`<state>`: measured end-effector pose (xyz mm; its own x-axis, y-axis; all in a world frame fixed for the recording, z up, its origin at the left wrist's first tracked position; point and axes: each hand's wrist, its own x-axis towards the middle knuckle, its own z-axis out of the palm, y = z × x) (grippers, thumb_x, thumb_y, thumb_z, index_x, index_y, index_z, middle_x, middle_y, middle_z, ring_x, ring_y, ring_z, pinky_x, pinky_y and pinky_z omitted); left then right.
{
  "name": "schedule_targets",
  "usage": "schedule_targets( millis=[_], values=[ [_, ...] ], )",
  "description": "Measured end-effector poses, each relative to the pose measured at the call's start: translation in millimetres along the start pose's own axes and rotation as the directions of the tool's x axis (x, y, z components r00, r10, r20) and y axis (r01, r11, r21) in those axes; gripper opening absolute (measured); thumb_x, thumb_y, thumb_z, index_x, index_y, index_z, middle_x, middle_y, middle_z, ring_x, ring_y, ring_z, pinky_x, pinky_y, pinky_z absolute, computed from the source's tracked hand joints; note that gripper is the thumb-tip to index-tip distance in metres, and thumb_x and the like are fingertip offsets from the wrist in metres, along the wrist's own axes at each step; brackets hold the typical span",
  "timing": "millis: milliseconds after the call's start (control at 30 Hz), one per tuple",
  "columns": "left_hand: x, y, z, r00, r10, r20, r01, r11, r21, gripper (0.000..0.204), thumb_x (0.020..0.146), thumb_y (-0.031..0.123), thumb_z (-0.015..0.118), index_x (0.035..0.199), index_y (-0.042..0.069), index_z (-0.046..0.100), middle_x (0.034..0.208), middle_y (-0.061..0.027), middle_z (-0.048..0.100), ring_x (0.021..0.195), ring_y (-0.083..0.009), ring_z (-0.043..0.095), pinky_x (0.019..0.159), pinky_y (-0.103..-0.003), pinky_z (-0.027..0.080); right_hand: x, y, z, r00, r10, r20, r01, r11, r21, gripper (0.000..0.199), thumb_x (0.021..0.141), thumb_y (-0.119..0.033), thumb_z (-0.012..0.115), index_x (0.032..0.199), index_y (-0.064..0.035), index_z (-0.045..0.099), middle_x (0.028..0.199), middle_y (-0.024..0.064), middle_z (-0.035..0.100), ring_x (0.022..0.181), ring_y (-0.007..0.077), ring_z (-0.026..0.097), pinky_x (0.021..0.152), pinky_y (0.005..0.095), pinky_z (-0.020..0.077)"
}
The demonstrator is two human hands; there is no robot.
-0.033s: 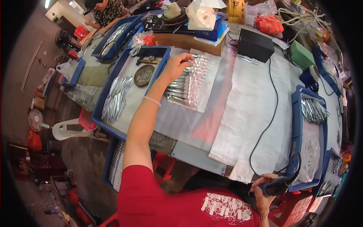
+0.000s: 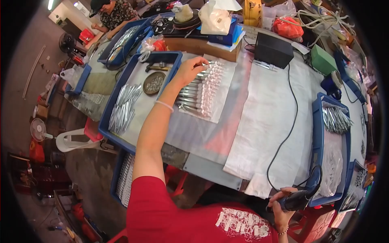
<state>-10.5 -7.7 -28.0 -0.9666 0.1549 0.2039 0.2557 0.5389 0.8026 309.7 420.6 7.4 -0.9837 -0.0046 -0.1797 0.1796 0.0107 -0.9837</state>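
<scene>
From the head camera, the left hand [image 2: 189, 69] is stretched far forward over a row of slim metal pieces [image 2: 201, 91] laid side by side on a clear plastic sheet [image 2: 221, 107]. Its fingertips are pinched together at the far end of the row, seemingly on one piece, though the contact is too small to be sure of. The pieces' long axes run across the reach, roughly left to right, and the row stretches back from the fingertips toward the body, so this hand is by far the nearer one. The right hand [image 2: 283, 202] is well apart, low by the torso, closed around a dark corded hand tool [image 2: 298, 198]. To the left, a blue tray [image 2: 121, 79] holds a loose pile of similar metal pieces and a round dish of small parts [image 2: 154, 83]. To the right, another blue tray [image 2: 318, 133] holds a heap of metal pieces.
</scene>
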Motion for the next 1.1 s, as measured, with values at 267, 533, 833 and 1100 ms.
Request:
schedule_targets(
  millis=[267,533,833,1100],
  values=[
    [70,-56,-1,0.964,-0.049,0.263,0.039,0.998,0.045,0.017,0.080,0.008,0.066,0.095,0.002,0.067,0.077,-0.0012,0.064,0.073,-0.0079,0.056,0.070,-0.024,0.045,16,2,5,1.000,-0.017,-0.014,0.016,0.998,-0.068,0.048,0.069,-0.003,0.064,0.110,-0.0060,0.040,0.070,0.0108,0.058,0.057,0.0159,0.055,0.052,0.0256,0.0453],
    [76,-65,-11,0.957,0.052,0.287,-0.104,0.980,0.169,0.019,0.080,0.012,0.067,0.098,0.008,0.072,0.097,-0.0087,0.066,0.093,-0.0198,0.060,0.086,-0.029,0.045,30,13,10,1.000,-0.001,-0.021,0.000,0.998,-0.062,0.051,0.067,0.004,0.064,0.111,-0.0044,0.040,0.070,0.0100,0.060,0.058,0.0150,0.056,0.055,0.0250,0.0483],
    [65,-58,-4,0.977,0.072,0.200,-0.103,0.983,0.149,0.017,0.084,0.010,0.064,0.099,0.006,0.070,0.096,-0.0066,0.065,0.089,-0.0181,0.061,0.080,-0.028,0.047,27,-2,12,0.996,0.059,0.062,-0.056,0.997,-0.050,0.051,0.068,0.004,0.066,0.111,-0.0050,0.040,0.071,0.0090,0.060,0.061,0.0139,0.057,0.058,0.0257,0.0483],
    [76,28,71,0.898,0.320,0.303,-0.378,0.912,0.157,0.015,0.084,0.012,0.063,0.095,0.003,0.068,0.088,-0.0090,0.064,0.086,-0.0209,0.061,0.076,-0.030,0.047,28,0,0,0.998,0.045,0.047,-0.047,0.998,0.034,0.050,0.066,0.005,0.072,0.109,0.0025,0.046,0.069,0.0131,0.063,0.060,0.0129,0.059,0.056,0.0244,0.0473]
  ],
)
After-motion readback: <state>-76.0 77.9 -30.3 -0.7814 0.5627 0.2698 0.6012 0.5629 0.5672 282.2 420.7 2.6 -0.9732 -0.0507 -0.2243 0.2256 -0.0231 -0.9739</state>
